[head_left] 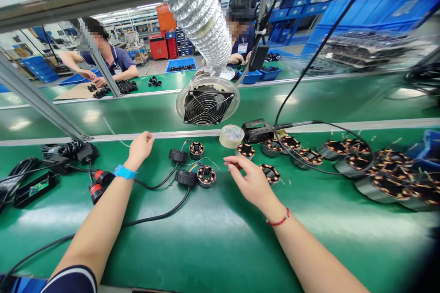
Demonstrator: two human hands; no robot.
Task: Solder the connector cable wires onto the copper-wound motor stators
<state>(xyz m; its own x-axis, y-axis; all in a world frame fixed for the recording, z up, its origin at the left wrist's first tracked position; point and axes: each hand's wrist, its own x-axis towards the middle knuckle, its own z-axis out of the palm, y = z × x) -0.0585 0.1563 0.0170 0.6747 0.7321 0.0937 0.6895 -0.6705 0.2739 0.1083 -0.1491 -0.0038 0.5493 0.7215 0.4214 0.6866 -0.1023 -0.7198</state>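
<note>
My left hand (140, 150), with a blue wristband, is raised at the far side of the green bench, its fingers curled closed; whatever they may hold is hidden. My right hand (250, 182), with a red bracelet, hovers right of centre, fingers loosely bent and apart, nothing visible in them. Between the hands sit two small motor stators (206, 175) with copper windings. Beside them are two black round housings (186, 177) on black cables, joined by thin coloured wires. Another stator (269, 173) lies just beyond my right hand. A roll of clear tape (232, 136) stands behind.
Many larger stators (383, 186) crowd the right side. Black cables and red-ringed connectors (103, 176) lie at left, near an open black case (36, 188). A fan (209, 107) on a silver duct (199, 18) hangs ahead. Two people work across the bench.
</note>
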